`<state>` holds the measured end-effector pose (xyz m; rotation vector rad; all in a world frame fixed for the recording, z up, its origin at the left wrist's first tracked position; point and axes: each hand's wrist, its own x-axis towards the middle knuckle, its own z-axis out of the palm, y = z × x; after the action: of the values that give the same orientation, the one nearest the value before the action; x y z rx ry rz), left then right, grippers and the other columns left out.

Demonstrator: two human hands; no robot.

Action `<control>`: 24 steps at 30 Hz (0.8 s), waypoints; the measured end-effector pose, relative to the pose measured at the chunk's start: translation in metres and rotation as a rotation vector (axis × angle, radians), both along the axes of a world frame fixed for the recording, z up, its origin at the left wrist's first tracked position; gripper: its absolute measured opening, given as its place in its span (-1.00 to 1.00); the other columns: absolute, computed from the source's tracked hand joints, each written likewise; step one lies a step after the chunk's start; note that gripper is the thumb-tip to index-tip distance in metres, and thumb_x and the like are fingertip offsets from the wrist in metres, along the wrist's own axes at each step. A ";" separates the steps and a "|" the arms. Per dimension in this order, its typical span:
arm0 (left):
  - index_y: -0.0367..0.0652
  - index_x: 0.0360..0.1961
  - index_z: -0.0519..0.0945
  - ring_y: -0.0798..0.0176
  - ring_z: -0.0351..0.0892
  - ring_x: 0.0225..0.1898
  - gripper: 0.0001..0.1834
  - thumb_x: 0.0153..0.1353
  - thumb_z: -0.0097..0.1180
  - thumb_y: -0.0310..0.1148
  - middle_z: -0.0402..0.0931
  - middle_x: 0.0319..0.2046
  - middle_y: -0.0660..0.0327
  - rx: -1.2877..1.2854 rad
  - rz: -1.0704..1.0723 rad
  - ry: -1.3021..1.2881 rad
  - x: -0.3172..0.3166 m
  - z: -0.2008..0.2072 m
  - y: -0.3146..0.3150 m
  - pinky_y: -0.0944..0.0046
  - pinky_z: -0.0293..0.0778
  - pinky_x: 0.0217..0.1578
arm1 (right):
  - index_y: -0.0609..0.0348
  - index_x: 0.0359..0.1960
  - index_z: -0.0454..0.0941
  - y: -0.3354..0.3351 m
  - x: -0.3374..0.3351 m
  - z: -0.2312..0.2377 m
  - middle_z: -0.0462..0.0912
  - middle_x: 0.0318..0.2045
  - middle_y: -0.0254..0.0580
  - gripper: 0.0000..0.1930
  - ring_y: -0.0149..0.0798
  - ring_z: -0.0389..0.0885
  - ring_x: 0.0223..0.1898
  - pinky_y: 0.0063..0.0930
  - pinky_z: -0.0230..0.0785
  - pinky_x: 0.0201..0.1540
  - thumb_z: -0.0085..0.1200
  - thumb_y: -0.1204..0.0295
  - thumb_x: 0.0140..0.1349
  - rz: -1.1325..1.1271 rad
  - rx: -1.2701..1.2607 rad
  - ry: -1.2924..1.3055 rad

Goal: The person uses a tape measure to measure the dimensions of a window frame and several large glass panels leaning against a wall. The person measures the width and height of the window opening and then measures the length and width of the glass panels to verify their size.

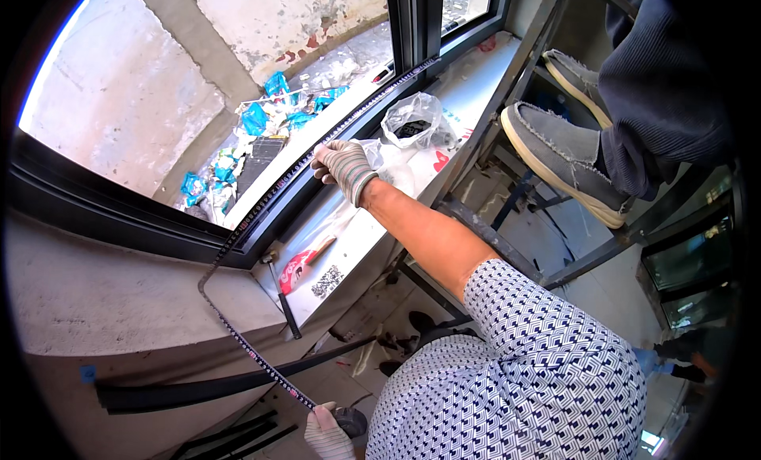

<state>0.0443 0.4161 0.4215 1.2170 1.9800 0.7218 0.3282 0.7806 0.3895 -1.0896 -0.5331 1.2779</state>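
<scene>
Hands: 2, gloved; left hand (329,440) at 7, wrist cut off, grasping dark case (351,421); right hand (349,168) at 11, clasping tape measure (253,354) | tape measure: 1, black, pale-marked, bent at 8, far end indistinct towards 12 | hammer (287,303): 1, at 8 | grey shoes (551,143): 2, at 2

Tape, drawn out along dark window frame.
Tape (253,352): dark blade, pale markings, red patches; upper stretch follows the lower rail of the frame (420,24), reaching near the upright. Past the near corner it hangs off, bends sharply, then slants down to its rounded dark case (351,421) at bottom. Frame: straight-edged, bowed by lens, glossy.
</scene>
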 end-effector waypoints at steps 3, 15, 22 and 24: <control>-0.14 -0.31 0.68 0.14 0.58 -0.33 -0.66 0.39 -0.11 -0.22 0.60 -0.40 0.12 0.038 -0.059 0.048 -0.002 -0.009 0.003 0.20 0.48 -0.26 | 0.17 -0.38 0.52 0.006 -0.007 -0.001 0.62 -0.54 -0.27 -0.88 -0.47 0.54 -0.64 -0.64 0.41 -0.64 0.09 0.40 0.27 0.019 -0.006 0.019; -0.11 -0.28 0.66 0.08 0.58 -0.31 -0.66 0.40 -0.12 -0.17 0.60 -0.38 0.10 0.013 -0.049 0.013 -0.003 -0.023 0.002 0.15 0.47 -0.26 | 0.16 -0.49 0.53 0.027 -0.016 -0.012 0.60 -0.60 -0.28 -0.87 -0.45 0.55 -0.65 -0.63 0.36 -0.68 0.05 0.43 0.20 0.081 -0.032 -0.001; -0.34 -0.43 0.62 0.44 0.40 -0.52 -0.57 0.38 -0.11 -0.21 0.49 -0.57 0.29 0.018 0.089 -0.099 -0.006 -0.043 0.008 0.38 0.35 -0.45 | 0.16 -0.46 0.54 0.043 -0.021 -0.016 0.61 -0.58 -0.28 -0.90 -0.43 0.56 -0.65 -0.60 0.35 -0.68 0.08 0.43 0.19 0.106 -0.058 -0.022; -0.34 -0.41 0.64 0.44 0.39 -0.52 -0.57 0.38 -0.10 -0.20 0.49 -0.57 0.30 0.015 0.122 -0.127 0.000 -0.033 0.015 0.38 0.35 -0.44 | 0.15 -0.44 0.56 0.049 -0.020 -0.023 0.62 -0.57 -0.27 -0.90 -0.41 0.57 -0.64 -0.58 0.35 -0.67 0.10 0.42 0.19 0.113 -0.008 -0.020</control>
<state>0.0446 0.4313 0.3883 1.0394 1.9587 0.8548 0.3085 0.8298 0.3667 -1.0926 -0.6120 1.3700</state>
